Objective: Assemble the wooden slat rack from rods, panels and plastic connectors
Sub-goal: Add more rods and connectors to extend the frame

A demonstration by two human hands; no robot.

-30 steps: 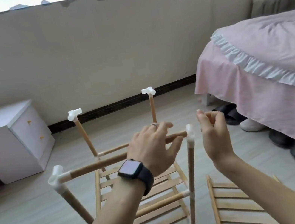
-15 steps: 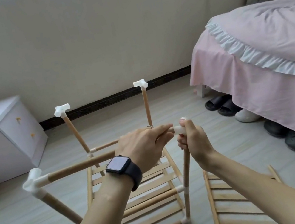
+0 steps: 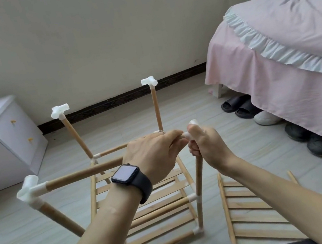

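Though half hidden, connector (image 3: 185, 135) in pinching left fingers (image 3: 177, 138); right fingers (image 3: 192, 148) round upright rod (image 3: 198, 179).

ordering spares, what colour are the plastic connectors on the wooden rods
White plastic connectors, head view.

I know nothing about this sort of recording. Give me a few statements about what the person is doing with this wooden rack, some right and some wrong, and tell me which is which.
1. The left hand grips the horizontal rod beside the corner connector. True.
2. The right hand lies flat on the floor. False: it grips the top of the front upright rod.
3. A loose slat panel lies on the floor to the right of the rack. True.
4. The back uprights have bare tops. False: the back left upright and the back right upright each carry a white connector.
5. The watch sits on the right wrist. False: it is on the left wrist.
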